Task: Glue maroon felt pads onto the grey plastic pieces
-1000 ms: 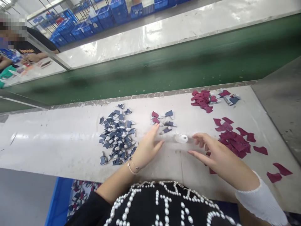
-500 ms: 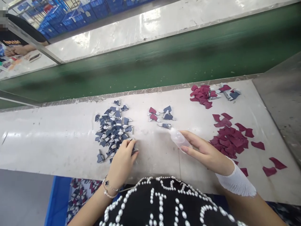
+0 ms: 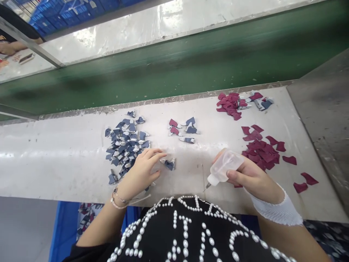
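My right hand [image 3: 252,176] is closed around a translucent squeeze bottle [image 3: 225,165], whose thin needle tip points down and to the left above the table. Thumb and fingers apart, my left hand [image 3: 143,169] holds nothing. Just right of its fingertips lies a single blue-and-white piece [image 3: 169,164]. Beside and partly behind that hand spreads a pile of small blue-and-white pieces [image 3: 125,140]. Farther back in the middle are two red-topped pieces [image 3: 173,127] and several blue ones [image 3: 191,127].
On the right lie loose dark-red flat pieces [image 3: 261,153]. A second red heap [image 3: 229,103] is at the back right, near a few mixed pieces [image 3: 261,102]. Below the white table [image 3: 54,156] stands a blue bin [image 3: 64,225]. Another person's hand [image 3: 7,49] shows far left.
My left hand has brought a blue-and-white piece right from the pile and let go of it. My right hand has turned the bottle from pointing up-left to pointing down-left. The view has shifted slightly.
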`<state>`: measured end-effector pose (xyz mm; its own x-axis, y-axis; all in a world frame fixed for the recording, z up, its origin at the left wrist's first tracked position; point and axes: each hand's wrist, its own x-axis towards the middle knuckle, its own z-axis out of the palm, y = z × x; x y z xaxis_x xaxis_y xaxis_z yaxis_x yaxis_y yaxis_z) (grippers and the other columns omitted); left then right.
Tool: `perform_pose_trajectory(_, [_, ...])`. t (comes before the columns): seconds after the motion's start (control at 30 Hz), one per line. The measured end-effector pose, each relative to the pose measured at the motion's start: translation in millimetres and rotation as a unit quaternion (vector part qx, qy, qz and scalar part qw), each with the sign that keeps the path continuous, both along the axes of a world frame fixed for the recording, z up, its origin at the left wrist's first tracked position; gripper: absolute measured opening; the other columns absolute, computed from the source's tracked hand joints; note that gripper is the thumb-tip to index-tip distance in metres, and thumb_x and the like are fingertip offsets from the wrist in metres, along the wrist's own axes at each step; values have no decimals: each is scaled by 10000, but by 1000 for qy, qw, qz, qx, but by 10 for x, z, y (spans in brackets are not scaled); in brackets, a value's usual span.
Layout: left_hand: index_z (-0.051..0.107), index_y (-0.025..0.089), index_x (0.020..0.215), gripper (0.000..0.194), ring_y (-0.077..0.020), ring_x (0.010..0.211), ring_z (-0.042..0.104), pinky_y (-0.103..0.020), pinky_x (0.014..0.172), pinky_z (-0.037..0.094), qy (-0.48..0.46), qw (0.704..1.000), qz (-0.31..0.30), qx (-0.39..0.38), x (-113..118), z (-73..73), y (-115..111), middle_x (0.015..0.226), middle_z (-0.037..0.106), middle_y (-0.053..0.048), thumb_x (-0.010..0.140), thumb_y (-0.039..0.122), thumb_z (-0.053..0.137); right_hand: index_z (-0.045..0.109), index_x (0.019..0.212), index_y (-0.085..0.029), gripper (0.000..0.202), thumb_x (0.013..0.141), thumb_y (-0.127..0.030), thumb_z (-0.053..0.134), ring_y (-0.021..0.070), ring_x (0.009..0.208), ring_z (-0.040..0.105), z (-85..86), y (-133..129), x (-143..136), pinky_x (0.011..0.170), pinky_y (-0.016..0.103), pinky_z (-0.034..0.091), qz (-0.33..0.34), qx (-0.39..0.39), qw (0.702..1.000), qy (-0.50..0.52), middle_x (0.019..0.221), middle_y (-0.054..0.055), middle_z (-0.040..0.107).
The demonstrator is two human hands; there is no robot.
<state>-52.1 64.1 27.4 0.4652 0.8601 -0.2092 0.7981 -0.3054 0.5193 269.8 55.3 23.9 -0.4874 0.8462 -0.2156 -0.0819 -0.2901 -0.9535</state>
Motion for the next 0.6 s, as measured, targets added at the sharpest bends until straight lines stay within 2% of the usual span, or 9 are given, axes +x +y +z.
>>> perform_pose_trajectory(0.07, [571,293,1316,502,-306,1299,504,-565,1110,393,-2,1000,-20,-16,-56,-57,61,1357,584,-72,868,67,582,571,991,-237,278,908,-493,645,102,481,413,-56,0,-7,431,229,335,-15,1,1000,18,643,-52,512])
perform_pose_trajectory(0.2, [658,215,1058,189,-278,1131,601,-506,1004,492,-49,998,-17,-30,2,-220,131,1167,662,-82,908,120,595,473,943,-267,365,863,-568,663,105,476,379,-99,12,-35,414,222,313,-27,7,998,54,625,-68,469])
perform_pose_trajectory(0.27, [641,209,1007,115,-245,1105,628,-454,990,520,-77,996,-22,-36,59,-232,126,1164,677,-70,932,143,585,502,939,-268,354,851,-560,683,110,490,421,-61,29,-49,433,226,352,-22,20,998,59,645,-56,503])
perform_pose_trajectory(0.4, [628,218,1090,159,-184,934,680,-347,847,580,-184,979,-12,-86,123,-114,68,1090,703,-56,931,204,624,669,1088,-283,393,763,-445,817,152,634,595,101,76,-67,549,253,486,-4,49,998,34,809,9,655])
perform_pose_trajectory(0.43, [639,217,1085,167,-173,881,677,-326,799,585,-235,966,-1,-109,138,-85,52,1035,699,-52,918,216,649,697,1094,-294,404,740,-425,842,164,673,631,145,86,-71,572,257,512,0,52,998,27,858,23,682])
perform_pose_trajectory(0.5, [662,204,1024,148,-175,870,679,-304,754,592,-360,919,39,-156,186,-59,24,1000,679,-58,885,231,703,729,1072,-326,389,717,-405,866,179,734,680,225,98,-81,605,254,553,5,65,998,17,935,28,714])
perform_pose_trajectory(0.6, [638,196,1007,133,-224,1022,703,-316,785,624,-506,819,116,-246,301,-92,-10,1185,673,-103,907,265,690,732,1063,-356,373,718,-345,873,193,827,720,329,95,-98,697,263,597,20,117,993,-14,991,13,737])
